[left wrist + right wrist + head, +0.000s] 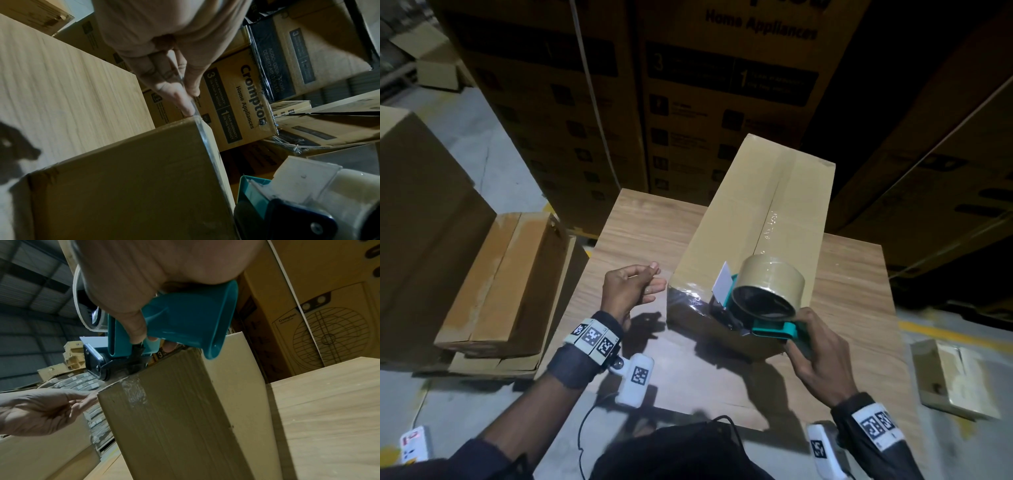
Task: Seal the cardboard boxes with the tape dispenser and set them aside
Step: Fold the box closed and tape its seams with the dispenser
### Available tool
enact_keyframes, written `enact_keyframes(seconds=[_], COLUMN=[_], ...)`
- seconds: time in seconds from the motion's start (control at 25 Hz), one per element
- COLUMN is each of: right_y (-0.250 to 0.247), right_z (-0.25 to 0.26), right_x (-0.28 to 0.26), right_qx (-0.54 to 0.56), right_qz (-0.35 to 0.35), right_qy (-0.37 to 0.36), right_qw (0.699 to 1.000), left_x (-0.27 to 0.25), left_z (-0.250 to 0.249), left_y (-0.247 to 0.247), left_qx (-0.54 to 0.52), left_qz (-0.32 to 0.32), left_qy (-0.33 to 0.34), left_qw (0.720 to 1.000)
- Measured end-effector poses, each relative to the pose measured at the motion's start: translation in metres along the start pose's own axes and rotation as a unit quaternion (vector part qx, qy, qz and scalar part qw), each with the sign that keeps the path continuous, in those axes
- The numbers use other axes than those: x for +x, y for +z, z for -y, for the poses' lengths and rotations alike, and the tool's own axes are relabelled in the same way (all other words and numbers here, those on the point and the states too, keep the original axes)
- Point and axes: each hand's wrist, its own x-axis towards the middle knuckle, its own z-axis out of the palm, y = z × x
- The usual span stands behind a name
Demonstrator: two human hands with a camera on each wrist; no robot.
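Right hand (816, 356) fingers wrapped round tape dispenser (763, 301) handle, its front on cardboard box (763, 212); left hand (631, 289) fingers loose, holding nothing. Box on bench (637, 236).

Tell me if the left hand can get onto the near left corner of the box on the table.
Probably yes. The left hand hovers open just beside the cardboard box; the tape dispenser sits further right, leaving that corner free.

The teal plastic tape dispenser (763, 318) hides the near end of the long brown cardboard box's (763, 219) top seam. Its handle is buried in the right hand (816, 349). The wood-grain table's (640, 233) near edge is probably covered by the person's dark clothing.
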Motion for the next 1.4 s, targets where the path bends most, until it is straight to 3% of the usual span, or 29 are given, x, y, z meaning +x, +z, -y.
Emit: enact_keyframes(seconds=[0.56,1.04,1.28,1.4], right_y=[0.0,-0.001,0.001,0.002], right_z=[0.0,-0.001,0.0,-0.003], right_x=[-0.001,-0.001,-0.001,-0.002], right_qx=[0.003,-0.018,-0.021,-0.023], right_qz=[-0.01,0.002,-0.001,-0.003], right_qy=[0.005,0.008,0.008,0.002], right_qw=[1.0,1.0,1.0,1.0], left_x=[0.001,0.01,0.01,0.012], left_z=[0.0,0.024,0.038,0.045], left_y=[0.001,0.006,0.016,0.018], left_qx=[-0.008,0.003,0.115,0.12], left_qz=[-0.01,-0.012,-0.066,-0.076], left_qy=[0.023,-0.002,0.091,0.075], left_qw=[1.0,1.0,0.987,0.987])
